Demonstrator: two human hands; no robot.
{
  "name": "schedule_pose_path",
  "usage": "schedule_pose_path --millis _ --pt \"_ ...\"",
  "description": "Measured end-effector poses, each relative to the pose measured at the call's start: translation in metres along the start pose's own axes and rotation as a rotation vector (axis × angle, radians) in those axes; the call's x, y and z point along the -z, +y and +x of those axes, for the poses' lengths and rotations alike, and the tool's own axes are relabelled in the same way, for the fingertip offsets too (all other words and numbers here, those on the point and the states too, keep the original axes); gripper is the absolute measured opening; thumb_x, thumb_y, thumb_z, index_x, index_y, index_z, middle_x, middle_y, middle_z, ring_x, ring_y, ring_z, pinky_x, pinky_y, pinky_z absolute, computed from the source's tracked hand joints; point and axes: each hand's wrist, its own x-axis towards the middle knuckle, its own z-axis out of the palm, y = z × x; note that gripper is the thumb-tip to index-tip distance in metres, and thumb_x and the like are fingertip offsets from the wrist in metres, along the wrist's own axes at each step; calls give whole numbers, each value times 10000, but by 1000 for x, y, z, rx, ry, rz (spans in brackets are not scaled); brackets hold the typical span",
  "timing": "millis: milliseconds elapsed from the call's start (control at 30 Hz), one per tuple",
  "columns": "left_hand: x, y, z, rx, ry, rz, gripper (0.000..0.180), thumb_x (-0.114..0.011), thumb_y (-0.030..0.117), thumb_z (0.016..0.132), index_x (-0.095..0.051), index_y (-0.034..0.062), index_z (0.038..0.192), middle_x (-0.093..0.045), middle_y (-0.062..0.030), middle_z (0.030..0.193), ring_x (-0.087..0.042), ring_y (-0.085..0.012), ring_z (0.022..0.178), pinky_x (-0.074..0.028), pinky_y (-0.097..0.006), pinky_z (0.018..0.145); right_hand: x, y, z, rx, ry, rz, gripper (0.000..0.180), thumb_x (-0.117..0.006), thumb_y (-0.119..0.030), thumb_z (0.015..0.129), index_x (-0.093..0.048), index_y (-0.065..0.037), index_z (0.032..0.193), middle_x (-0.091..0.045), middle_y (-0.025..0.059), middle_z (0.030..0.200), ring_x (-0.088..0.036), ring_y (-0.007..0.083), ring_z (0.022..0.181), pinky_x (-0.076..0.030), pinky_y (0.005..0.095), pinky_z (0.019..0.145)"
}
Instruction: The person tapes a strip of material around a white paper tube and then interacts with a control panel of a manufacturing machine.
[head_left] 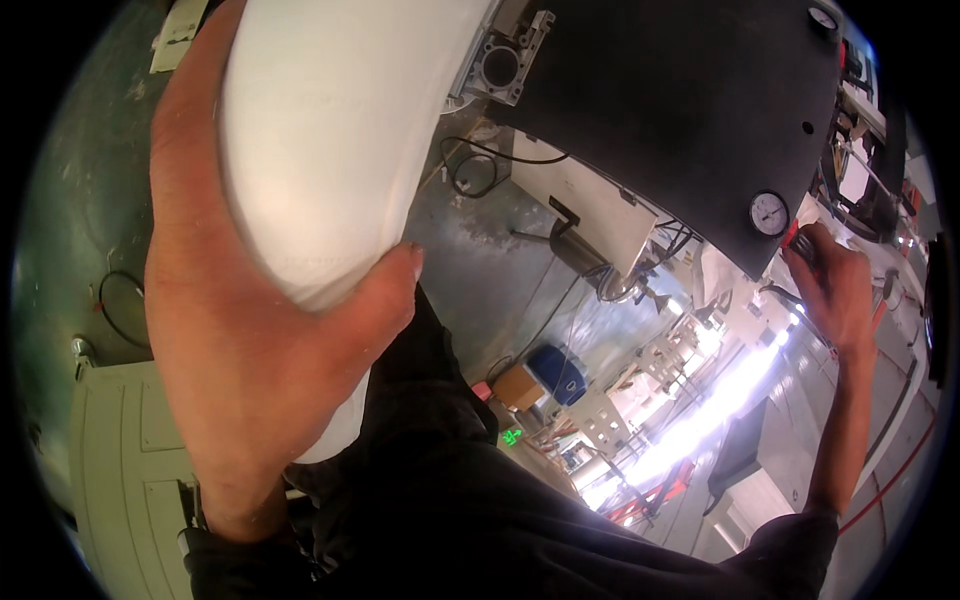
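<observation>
Large and close on the left, my left hand [260, 360] wraps round a smooth, white, curved piece [330, 130], its thumb pressed along the near edge. The piece runs up out of view, so its kind cannot be told. At the far right, my right hand [838, 290] has its fingers curled in beside the lower corner of a black panel [680, 110]. Something dark with a bit of red shows at those fingertips, mostly hidden by them. A round dial gauge [769, 213] sits on the panel just left of this hand.
A metal bracket with a round bore [500, 66] borders the panel's left side. Black cable [475, 172] loops below it. A pale green cabinet [130, 470] stands at lower left. Beyond are a blue bin [557, 374], a cardboard box [518, 387] and a bright strip light [700, 415].
</observation>
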Motion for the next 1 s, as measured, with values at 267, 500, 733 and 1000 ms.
schedule_pose_path --millis 267,500,733,1000 --pt "6 -7 1 -38 -27 92 1021 -717 181 587 -292 81 1510 -500 -204 1366 -603 -353 1133 -520 -458 931 -14 38 12 -529 -401 1132 411 -509 -409 972 -558 -62 755 -445 -53 542 -425 30 455 -282 223 414" --pt "3 -6 3 -27 -34 63 1024 -731 206 591 -292 82 1508 -495 -208 1358 -598 -349 1121 -516 -464 924 -25 47 6 -590 -388 1269 466 -501 -449 1000 -609 -33 821 -495 -26 583 -399 32 451 -274 214 403" --pt "8 -4 3 -3 -39 -35 1018 -730 178 590 -297 69 1505 -496 -204 1354 -581 -337 1130 -491 -451 954 -10 12 -2 -281 -126 623 350 -614 -332 946 -646 7 1024 -515 -6 621 -463 45 546 -343 252 506" --pt "6 -2 4 40 -33 -66 1008 -727 156 591 -306 66 1501 -499 -206 1359 -579 -331 1136 -485 -447 965 -3 5 -5 -25 41 85 293 -609 -292 916 -622 -10 996 -595 159 666 -587 262 564 -435 353 557"
